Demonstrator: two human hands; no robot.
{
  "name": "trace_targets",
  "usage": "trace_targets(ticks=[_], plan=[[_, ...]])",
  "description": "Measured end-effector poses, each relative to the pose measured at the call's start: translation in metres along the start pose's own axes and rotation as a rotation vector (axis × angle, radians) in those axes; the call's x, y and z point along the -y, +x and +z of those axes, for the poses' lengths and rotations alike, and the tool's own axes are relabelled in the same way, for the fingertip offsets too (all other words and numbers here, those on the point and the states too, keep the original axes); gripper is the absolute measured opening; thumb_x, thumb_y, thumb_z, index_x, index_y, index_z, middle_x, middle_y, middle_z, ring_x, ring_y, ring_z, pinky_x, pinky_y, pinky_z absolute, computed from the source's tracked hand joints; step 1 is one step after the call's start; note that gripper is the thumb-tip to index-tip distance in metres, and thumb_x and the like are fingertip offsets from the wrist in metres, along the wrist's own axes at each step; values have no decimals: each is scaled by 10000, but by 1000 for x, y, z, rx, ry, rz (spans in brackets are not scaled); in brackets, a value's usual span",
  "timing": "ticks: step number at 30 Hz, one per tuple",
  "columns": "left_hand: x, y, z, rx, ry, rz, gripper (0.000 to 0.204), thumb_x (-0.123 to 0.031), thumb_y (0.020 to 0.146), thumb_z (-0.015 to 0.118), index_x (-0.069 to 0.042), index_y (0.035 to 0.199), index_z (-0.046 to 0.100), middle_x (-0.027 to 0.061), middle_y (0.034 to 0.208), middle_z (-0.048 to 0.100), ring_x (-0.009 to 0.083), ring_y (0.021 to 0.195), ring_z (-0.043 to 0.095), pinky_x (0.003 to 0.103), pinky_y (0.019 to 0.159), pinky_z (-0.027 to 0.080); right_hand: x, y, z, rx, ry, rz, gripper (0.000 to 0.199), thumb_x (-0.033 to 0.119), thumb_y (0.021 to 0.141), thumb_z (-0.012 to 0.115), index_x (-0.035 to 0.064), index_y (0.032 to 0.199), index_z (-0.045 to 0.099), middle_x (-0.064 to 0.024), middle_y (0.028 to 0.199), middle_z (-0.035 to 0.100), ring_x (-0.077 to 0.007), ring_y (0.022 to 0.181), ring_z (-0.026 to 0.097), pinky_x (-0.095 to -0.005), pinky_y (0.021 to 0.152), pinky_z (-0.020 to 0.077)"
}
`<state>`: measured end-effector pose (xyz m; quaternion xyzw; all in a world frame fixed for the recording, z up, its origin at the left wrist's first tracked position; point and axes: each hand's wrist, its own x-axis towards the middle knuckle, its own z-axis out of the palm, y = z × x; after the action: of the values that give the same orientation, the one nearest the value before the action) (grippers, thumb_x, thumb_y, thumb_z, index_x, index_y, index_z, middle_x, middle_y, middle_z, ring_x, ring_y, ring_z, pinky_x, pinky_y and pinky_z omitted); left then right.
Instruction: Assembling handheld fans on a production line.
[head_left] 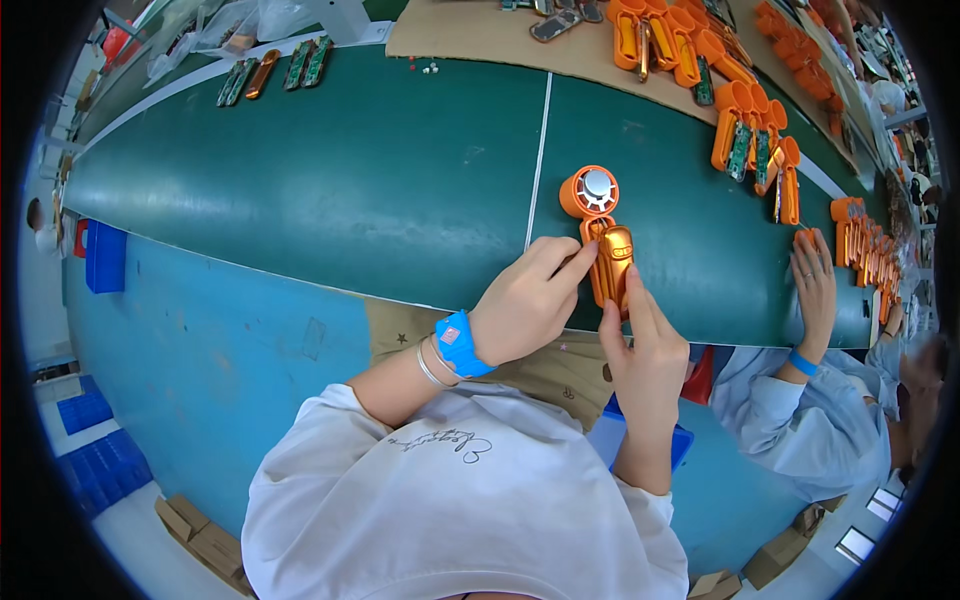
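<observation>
Near the front edge of the green table lies an orange handheld fan housing (573,193), its round head with a silver hub pointing away from me. A shiny copper-orange handle cover (617,262) sits at its handle, slightly askew; whether it is seated in the handle I cannot tell. My left hand (525,300), with a blue band on the wrist, pinches the handle just below the head, its fingertips at the left rim. My right hand (648,350) grips the cover from its right side and lower end, thumb and fingers closed around it.
Orange fan housings with green circuit boards (740,150) lie in a row at the far right. Several more boards (305,62) lie at the far left. Cardboard (450,35) covers the table's back. To my right, a co-worker's hand (815,290) rests by an orange part.
</observation>
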<state>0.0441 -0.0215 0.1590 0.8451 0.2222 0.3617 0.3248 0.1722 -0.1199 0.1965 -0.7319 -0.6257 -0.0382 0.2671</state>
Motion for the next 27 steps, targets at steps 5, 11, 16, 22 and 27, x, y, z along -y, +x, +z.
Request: trace_targets(ticks=[5, 11, 16, 22, 27], plan=[[0, 3, 1, 10, 64, 26, 485, 122, 673, 574, 41, 1150, 548, 168, 1064, 523, 330, 947, 554, 379, 777, 493, 2, 4, 1, -10, 20, 6, 371, 62, 771, 689, -67, 1103, 588, -185, 930, 664, -261, 672, 673, -310, 562, 544], [1, -1, 3, -10, 12, 44, 482, 129, 659, 569, 39, 1132, 560, 174, 1078, 528, 340, 984, 562, 372, 798, 499, 6, 8, 4, -1, -49, 4, 370, 86, 762, 696, -60, 1089, 602, -184, 918, 664, -237, 632, 663, -293, 534, 536], [-1, -3, -5, 1, -193, -137, 382, 111, 727, 542, 28, 1098, 580, 171, 1063, 567, 305, 927, 605, 347, 765, 509, 5, 10, 7, 9, -118, -14, 363, 96, 752, 700, -47, 1075, 615, -167, 892, 661, -218, 584, 639, -285, 503, 520], [15, 30, -8, -308, -137, -303, 474, 4, 868, 528, 34, 1324, 404, 215, 1286, 490, 278, 1161, 522, 330, 943, 434, 7, 10, 6, 24, -166, -56, 347, 79, 743, 698, -37, 1062, 623, -146, 889, 651, -215, 588, 631, -288, 507, 520], [15, 39, -11, -96, -280, -309, 483, -13, 888, 546, 27, 1347, 402, 191, 1252, 522, 266, 1121, 543, 298, 946, 424, 6, 8, 4, 41, -79, -60, 344, 63, 737, 699, -35, 1058, 623, -151, 898, 648, -219, 614, 638, -290, 529, 527]])
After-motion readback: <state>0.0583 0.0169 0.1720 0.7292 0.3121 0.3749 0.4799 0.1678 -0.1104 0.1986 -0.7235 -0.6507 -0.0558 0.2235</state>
